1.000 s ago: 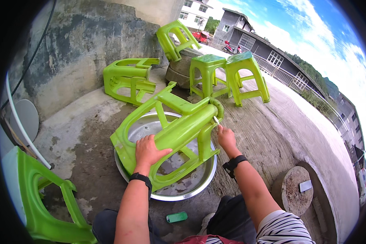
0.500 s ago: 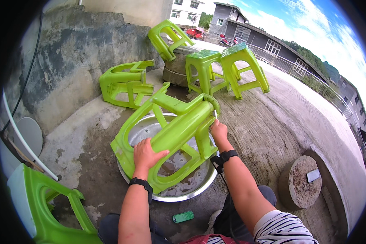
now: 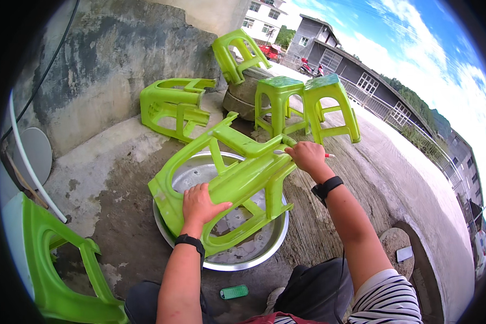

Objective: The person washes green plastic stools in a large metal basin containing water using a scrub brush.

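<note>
A lime-green plastic stool point(image 3: 243, 175) lies on its side, tilted, across a round metal basin point(image 3: 237, 266) with a little murky water in it. My left hand point(image 3: 197, 204) grips the stool's near leg, thumb spread along it. At the far right end of the stool, by the foot of a leg, my right hand point(image 3: 308, 156) is closed around a slim tool point(image 3: 329, 155) with a red-and-white end sticking out to the right. My fingers and the stool hide the tool's other end, so its kind cannot be made out.
Behind the basin lies another green stool point(image 3: 173, 108); one point(image 3: 235, 54) leans on a round concrete block point(image 3: 243, 97), and two point(image 3: 278, 102) stand upright. A green stool point(image 3: 65, 259) is close at left. A green brush-like object point(image 3: 234, 292) lies near my feet.
My right hand has moved up and to the right over the stool's end, turning so the tool's red end shows. The left hand keeps its place on the stool. The view has shifted slightly.
</note>
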The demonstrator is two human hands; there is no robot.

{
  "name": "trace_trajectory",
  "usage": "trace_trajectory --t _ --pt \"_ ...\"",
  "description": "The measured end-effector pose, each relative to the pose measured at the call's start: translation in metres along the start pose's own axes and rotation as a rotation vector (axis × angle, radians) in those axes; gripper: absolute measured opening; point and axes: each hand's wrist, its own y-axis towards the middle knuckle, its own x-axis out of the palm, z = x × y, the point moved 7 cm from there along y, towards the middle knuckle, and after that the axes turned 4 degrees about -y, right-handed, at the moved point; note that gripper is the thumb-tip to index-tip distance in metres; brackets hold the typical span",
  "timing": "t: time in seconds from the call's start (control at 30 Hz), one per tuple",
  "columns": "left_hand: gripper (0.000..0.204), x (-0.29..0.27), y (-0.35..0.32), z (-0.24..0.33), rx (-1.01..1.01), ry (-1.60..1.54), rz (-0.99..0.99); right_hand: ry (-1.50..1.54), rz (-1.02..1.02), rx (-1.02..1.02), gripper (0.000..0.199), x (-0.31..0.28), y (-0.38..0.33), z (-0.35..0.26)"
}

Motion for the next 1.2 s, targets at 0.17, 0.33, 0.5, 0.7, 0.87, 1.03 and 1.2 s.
trace_trajectory --t 0.17,0.33,0.5,0.7,0.87,1.03,1.2 --pt "0.076 0.000 0.000 -0.001 -0.003 0.000 0.003 -0.234 -0.147 -0.197 0.048 0.002 0.063 -0.022" --pt "0.074 0.000 0.002 -0.005 -0.013 0.033 0.000 -0.446 -0.053 -0.265 0.024 -0.015 0.087 -0.019" --pt "0.072 0.005 0.004 -0.003 -0.003 0.033 0.031 -0.695 0.062 -0.414 0.009 -0.012 0.090 -0.056" --pt "0.074 0.002 0.003 -0.003 -0.030 0.013 0.017 -0.547 0.209 -0.312 0.013 -0.051 0.090 -0.034" --pt "0.075 0.001 0.004 -0.004 -0.040 0.005 0.006 -0.483 0.075 -0.290 0.029 -0.013 0.074 -0.029" --pt "0.076 0.001 0.006 -0.007 -0.029 0.020 0.011 -0.467 0.078 -0.235 0.011 -0.012 0.084 -0.027" --pt "0.074 0.001 0.003 -0.002 -0.006 0.004 0.048 -0.489 0.205 -0.130 0.012 -0.020 0.085 -0.022"
